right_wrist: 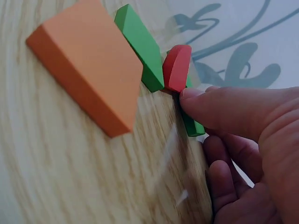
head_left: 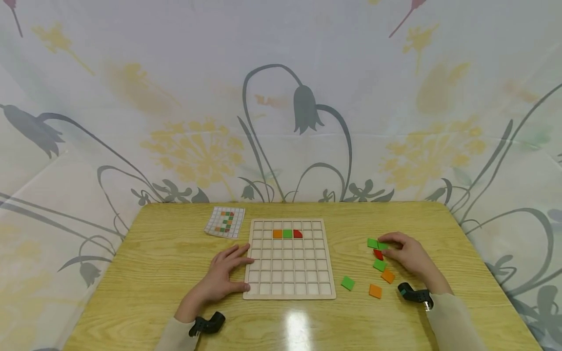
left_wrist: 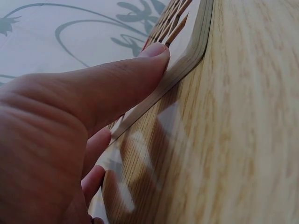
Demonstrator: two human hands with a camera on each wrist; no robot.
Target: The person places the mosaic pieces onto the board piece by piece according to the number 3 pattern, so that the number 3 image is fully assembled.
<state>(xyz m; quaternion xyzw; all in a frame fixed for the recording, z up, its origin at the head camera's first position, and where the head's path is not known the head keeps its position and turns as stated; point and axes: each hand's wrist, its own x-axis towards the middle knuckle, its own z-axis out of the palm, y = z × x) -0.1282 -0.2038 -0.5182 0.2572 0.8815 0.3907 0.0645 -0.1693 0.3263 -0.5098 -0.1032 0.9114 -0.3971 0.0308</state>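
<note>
Spreads left hand (head_left: 221,276) on left edge of board (head_left: 290,265); right of board, bends right hand (head_left: 407,253) over green tile (head_left: 383,246), cannot tell whether grasping

Light's soft and even from where I stand, with one white glare patch (head_left: 297,329) on the tabletop (head_left: 167,263) just in front of the board (head_left: 290,297). Wrist views run dimmer: pale reflections (left_wrist: 169,116) streak the tabletop in both, wood grain blurry at left wrist's right side.
</note>
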